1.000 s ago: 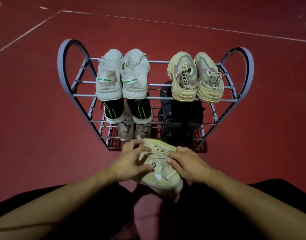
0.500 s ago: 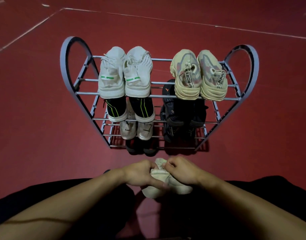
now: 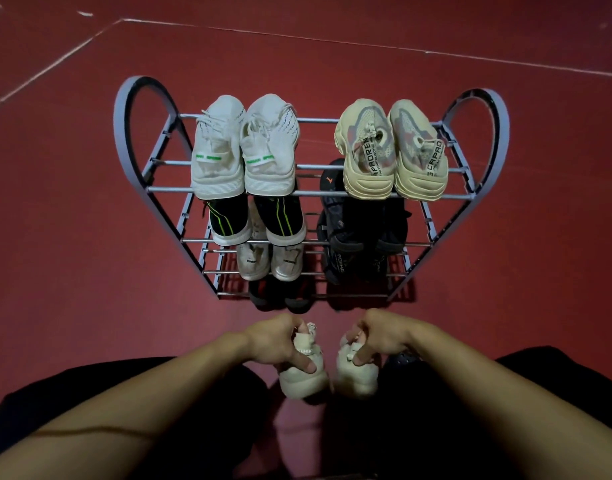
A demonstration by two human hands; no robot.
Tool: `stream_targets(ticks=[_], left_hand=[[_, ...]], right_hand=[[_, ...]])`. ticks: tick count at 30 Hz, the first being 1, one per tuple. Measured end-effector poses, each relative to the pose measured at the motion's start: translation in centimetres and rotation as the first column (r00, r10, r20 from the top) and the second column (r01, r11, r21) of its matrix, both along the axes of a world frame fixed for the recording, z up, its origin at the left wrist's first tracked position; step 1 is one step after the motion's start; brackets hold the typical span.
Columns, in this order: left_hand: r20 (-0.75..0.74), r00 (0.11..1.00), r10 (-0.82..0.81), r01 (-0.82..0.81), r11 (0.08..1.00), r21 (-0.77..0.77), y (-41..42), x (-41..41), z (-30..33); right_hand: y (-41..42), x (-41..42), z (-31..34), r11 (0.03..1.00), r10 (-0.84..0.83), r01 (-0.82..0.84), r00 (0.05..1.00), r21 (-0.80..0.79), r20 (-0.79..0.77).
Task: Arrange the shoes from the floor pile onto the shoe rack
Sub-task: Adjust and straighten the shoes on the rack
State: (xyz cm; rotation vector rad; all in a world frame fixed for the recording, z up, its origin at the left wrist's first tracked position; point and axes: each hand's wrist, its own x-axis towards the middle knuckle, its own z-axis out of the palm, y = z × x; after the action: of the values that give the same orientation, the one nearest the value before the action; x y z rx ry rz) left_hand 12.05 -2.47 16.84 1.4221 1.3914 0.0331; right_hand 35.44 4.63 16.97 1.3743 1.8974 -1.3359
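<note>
A grey metal shoe rack (image 3: 335,193) with heart-shaped sides stands on the red floor ahead of me. Its top shelf carries a white sneaker pair (image 3: 243,147) and a beige sneaker pair (image 3: 391,150). Lower shelves hold black-and-green shoes (image 3: 257,220), black sandals (image 3: 360,226), pale shoes (image 3: 269,261) and dark shoes (image 3: 280,299). Just in front of the rack, my left hand (image 3: 280,341) grips one cream sneaker (image 3: 302,381) at its collar. My right hand (image 3: 377,336) grips the other cream sneaker (image 3: 356,381) the same way. The two shoes hang side by side, heels toward me.
Red floor (image 3: 72,271) with white painted lines (image 3: 55,60) surrounds the rack on all sides. My dark-clothed legs (image 3: 159,410) fill the bottom of the view on both sides of the held shoes.
The hands first worked together on one cream sneaker close to the rack. They drew back toward me, and now each hand holds a separate cream sneaker, slightly apart.
</note>
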Motion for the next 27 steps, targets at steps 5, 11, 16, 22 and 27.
stream_targets(ticks=[5, 11, 16, 22, 27], left_hand=[[-0.049, 0.999, -0.021, 0.020, 1.000, -0.015, 0.5, -0.3, -0.3], [-0.109, 0.994, -0.028, 0.032, 0.999, 0.034, 0.2, 0.1, -0.4], [-0.262, 0.957, -0.126, 0.177, 0.968, 0.179, 0.3, 0.1, -0.5], [-0.237, 0.963, -0.130, 0.190, 0.949, 0.251, 0.5, 0.5, -1.0], [-0.257, 0.959, -0.122, 0.194, 0.940, 0.279, 0.8, 1.1, -1.4]], right_hand=[[0.3, 0.5, 0.2, 0.987, 0.097, -0.115, 0.984, 0.117, 0.147], [0.5, 1.2, -0.4, 0.992, 0.101, -0.104, 0.994, 0.071, 0.044], [-0.1, 1.4, -1.1, 0.998, -0.054, 0.055, 0.994, 0.006, -0.091], [-0.5, 1.4, -1.0, 0.988, -0.130, 0.144, 0.973, 0.059, -0.192], [-0.5, 1.5, -1.2, 0.960, -0.161, 0.183, 0.980, 0.213, -0.119]])
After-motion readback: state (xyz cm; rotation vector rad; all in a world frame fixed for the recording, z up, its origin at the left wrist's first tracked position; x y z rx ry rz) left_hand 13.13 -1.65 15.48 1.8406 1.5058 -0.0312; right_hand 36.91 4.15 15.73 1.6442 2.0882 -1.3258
